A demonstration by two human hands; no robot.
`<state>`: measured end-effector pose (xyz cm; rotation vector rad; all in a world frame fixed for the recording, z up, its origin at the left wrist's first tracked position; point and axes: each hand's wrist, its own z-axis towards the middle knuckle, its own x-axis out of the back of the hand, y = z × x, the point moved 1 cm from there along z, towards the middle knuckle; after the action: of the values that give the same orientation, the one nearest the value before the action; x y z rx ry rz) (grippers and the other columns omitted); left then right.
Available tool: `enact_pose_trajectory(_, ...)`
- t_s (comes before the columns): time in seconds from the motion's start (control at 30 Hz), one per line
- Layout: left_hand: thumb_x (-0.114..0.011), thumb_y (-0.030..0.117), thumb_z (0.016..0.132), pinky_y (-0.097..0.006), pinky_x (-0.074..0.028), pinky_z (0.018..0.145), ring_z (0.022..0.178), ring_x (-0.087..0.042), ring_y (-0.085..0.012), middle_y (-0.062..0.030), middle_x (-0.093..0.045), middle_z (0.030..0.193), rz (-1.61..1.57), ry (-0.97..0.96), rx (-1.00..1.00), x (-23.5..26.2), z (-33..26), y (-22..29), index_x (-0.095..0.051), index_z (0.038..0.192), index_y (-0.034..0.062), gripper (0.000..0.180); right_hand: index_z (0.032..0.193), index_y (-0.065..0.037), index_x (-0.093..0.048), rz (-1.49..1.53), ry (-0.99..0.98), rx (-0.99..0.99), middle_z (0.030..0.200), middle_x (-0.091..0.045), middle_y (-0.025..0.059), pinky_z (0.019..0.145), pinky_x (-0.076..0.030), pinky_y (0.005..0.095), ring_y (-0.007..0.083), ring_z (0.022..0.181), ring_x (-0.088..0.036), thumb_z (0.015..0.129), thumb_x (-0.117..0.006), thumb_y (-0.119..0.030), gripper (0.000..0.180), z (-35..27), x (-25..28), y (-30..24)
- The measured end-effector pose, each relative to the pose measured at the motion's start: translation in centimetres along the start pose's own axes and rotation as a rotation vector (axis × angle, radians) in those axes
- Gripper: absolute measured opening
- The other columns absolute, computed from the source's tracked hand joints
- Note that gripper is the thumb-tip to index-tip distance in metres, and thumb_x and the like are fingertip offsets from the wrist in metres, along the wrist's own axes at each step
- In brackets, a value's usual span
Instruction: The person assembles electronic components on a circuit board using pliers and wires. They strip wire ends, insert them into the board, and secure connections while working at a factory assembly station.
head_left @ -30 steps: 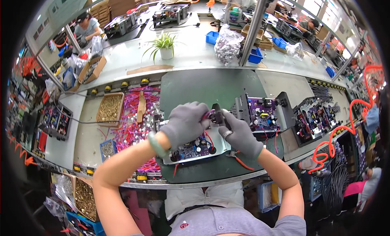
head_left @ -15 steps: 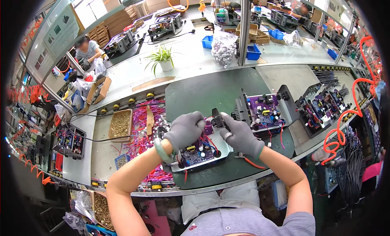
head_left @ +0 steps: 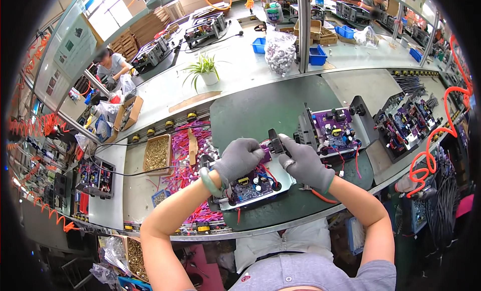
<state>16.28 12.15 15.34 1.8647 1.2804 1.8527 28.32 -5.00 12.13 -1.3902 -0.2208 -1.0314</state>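
Left hand: The grey-gloved left hand (head_left: 239, 159), a green bangle (head_left: 210, 183) on its wrist, is curled shut over the upper left edge of a purple circuit board (head_left: 250, 186); what lies under the fingers is hidden.

Right hand: The gloved right hand (head_left: 303, 163) is pinched shut on a small black component (head_left: 275, 140), held upright just above the board's upper right corner.

Board: The purple circuit board sits in a pale metal tray (head_left: 285, 178) on the dark green mat (head_left: 260, 113), directly below both hands, with red, blue and white wires across it.

Beside it: A second purple board (head_left: 334, 131) in a black housing stands just to the right on the same mat.

Left of the mat: A heap of pink and red wire leads (head_left: 184, 158) touches a cardboard box of brass-coloured small parts (head_left: 157, 154).

Right of the bench: More open black chassis (head_left: 406, 121) stand in a row, an orange coiled hose (head_left: 433, 148) hanging near them.

Background: A potted green plant (head_left: 204, 70) stands on the pale bench beyond, and a person in grey (head_left: 111, 65) sits at far left.
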Motion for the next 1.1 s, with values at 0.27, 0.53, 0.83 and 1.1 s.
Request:
enact_pose_trajectory(0.27,-0.061,0.022,0.092,-0.04,-0.053,0.077,0.08,-0.07,-0.0317,-0.0213,-0.071,0.085,-0.028,0.023,-0.018,-0.1,-0.3,0.0,-0.072,0.098,-0.002,0.027,0.14,0.002,-0.045,0.032,-0.021,-0.044,0.094,-0.068,0.0248,0.073,-0.052,0.048,0.0417,0.083,-0.068,0.09,-0.057,-0.015,0.054,0.0,0.2,-0.4)
enact_pose_trajectory(0.53,-0.062,0.02,0.093,-0.036,-0.051,0.066,0.068,-0.064,-0.0198,-0.0143,-0.069,0.075,-0.032,-0.036,-0.01,0.4,0.0,0.4,-0.071,0.097,-0.0042,0.026,0.14,0.004,-0.045,-0.041,-0.02,-0.019,0.093,-0.068,0.0247,0.07,-0.053,0.0464,0.0397,0.078,-0.068,0.09,-0.058,-0.015,0.056,0.0,0.3,-0.4)
enact_pose_trajectory(0.83,-0.06,0.017,0.087,-0.047,-0.053,0.071,0.077,-0.067,-0.0413,-0.0231,-0.067,0.08,0.266,0.071,-0.183,-0.6,0.8,1.3,-0.07,0.088,0.0012,0.019,0.142,0.008,-0.041,-0.105,-0.075,-0.066,0.102,-0.068,0.024,0.077,-0.055,0.0476,0.0386,0.088,-0.069,0.085,-0.058,-0.015,0.064,0.0,-0.2,-0.5)
enact_pose_trajectory(1.1,-0.057,0.017,0.086,-0.05,-0.051,0.069,0.073,-0.065,-0.0415,-0.0214,-0.065,0.074,0.424,-0.052,-0.261,0.6,1.6,2.8,-0.069,0.084,0.0038,0.018,0.14,0.011,-0.041,-0.125,-0.036,-0.019,0.097,-0.069,0.0248,0.075,-0.054,0.048,0.0389,0.084,-0.069,0.086,-0.059,-0.019,0.065,0.1,-0.4,-0.3)
